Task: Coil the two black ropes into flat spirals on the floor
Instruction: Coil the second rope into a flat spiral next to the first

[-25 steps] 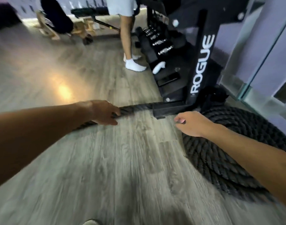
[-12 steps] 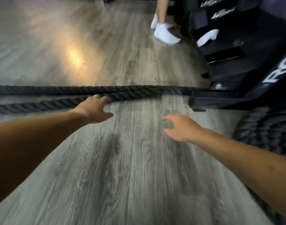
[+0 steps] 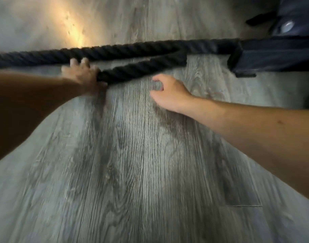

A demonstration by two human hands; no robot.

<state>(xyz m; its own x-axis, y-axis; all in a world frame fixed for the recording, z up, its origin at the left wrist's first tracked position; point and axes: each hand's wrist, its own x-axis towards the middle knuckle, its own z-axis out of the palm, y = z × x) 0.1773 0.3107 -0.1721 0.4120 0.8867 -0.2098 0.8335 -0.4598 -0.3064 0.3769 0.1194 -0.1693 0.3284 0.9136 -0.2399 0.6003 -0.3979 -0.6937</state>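
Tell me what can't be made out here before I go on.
- Near rope, head view: its left stretch is hidden under the left hand.
- Far rope: cut off at the left edge.
- Rack base: cut off at the right edge.
- Right hand: motion blur hides whether it touches the floor.

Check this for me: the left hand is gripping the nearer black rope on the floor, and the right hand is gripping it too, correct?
Not quite. In the head view the left hand does grip the nearer rope, but the right hand holds nothing; it hovers just short of it.
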